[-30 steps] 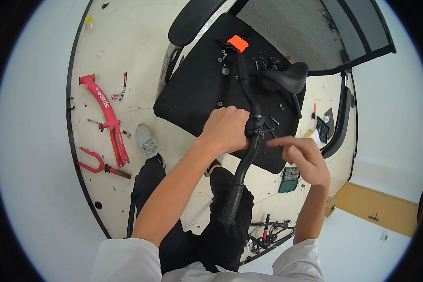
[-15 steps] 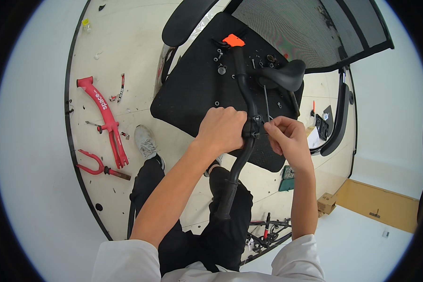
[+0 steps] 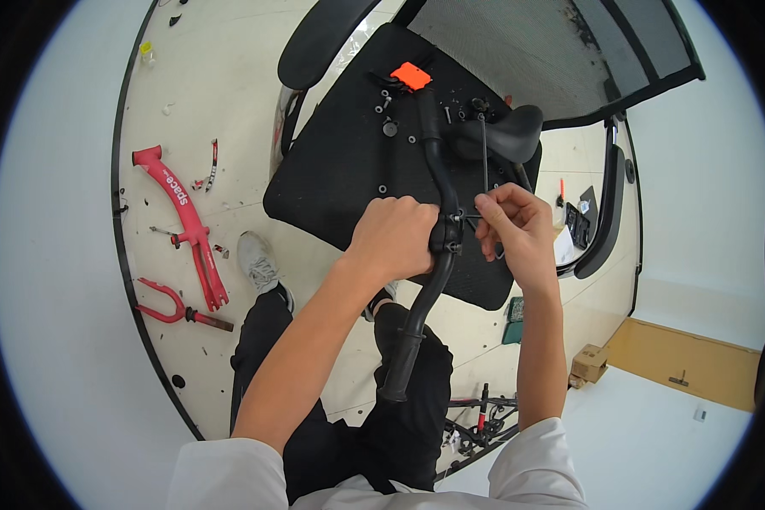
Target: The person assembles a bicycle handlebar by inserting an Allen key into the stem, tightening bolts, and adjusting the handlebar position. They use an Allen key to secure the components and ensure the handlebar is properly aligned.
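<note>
A black bicycle handlebar (image 3: pixel 415 319) rests with its upper half over the black chair seat (image 3: pixel 314 183) and its lower grip above my lap. My left hand (image 3: pixel 391 238) is closed around the stem (image 3: pixel 446 234) at the bar's middle, its fingertips hidden. Pinched in my right hand (image 3: pixel 516 229) is an L-shaped hex key (image 3: pixel 485 157). Its long arm points away from me, while the short arm reaches left to a bolt on the stem clamp. Just beyond the key lies a black bicycle saddle (image 3: pixel 514 136) on the seat.
Small nuts, bolts and an orange piece (image 3: pixel 411 76) lie on the seat. A red bicycle frame (image 3: pixel 181 200) and a red fork (image 3: pixel 174 308) are on the floor at left. To the right are a green case (image 3: pixel 513 321) and a cardboard box (image 3: pixel 588 364).
The hex key has turned, and more of its long arm shows, pointing straight away from me. My right hand has shifted slightly farther away; my left still grips the stem.
</note>
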A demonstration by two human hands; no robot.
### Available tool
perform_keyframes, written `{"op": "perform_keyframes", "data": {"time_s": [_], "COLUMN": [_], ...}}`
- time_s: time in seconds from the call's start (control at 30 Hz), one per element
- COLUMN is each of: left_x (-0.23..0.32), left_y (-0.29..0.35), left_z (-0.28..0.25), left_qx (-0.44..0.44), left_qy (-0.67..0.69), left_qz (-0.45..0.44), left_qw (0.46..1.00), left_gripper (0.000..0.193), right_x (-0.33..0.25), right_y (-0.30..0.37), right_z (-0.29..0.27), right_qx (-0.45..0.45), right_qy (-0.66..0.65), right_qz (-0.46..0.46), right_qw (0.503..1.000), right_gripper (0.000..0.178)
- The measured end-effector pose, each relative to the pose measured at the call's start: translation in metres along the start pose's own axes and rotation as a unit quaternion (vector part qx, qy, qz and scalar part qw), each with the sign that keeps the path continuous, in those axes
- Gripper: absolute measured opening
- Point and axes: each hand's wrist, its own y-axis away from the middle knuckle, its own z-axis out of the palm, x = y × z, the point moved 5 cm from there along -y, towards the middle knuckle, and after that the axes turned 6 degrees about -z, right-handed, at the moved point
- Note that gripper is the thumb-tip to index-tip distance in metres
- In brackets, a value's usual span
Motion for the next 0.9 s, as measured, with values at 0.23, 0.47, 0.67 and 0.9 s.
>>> {"op": "perform_keyframes", "data": {"time_s": [0.23,0.47,0.67,0.9], "left_x": [-0.002,0.001,-0.003,-0.003], "left_y": [0.000,0.001,-0.002,-0.013], "left_z": [-0.002,-0.003,0.005,0.007], "left_qx": [-0.017,-0.034,-0.032,-0.003], "left_qy": [0.012,0.046,0.006,0.015], "left_qz": [-0.017,-0.020,-0.032,-0.033], "left_qw": [1.000,0.998,0.999,0.999], "left_gripper": [0.016,0.016,0.018,0.022], "right_x": [0.003,0.007,0.014,0.004], "right_y": [-0.002,-0.002,0.018,0.036], "right_z": [0.010,0.008,0.014,-0.006], "right_qx": [-0.021,-0.048,0.038,-0.125], "right_qy": [-0.014,0.000,0.009,-0.031], "right_qz": [-0.011,-0.062,-0.119,-0.047], "right_qw": [1.000,0.997,0.992,0.991], "right_gripper": [0.019,0.014,0.008,0.047]}}
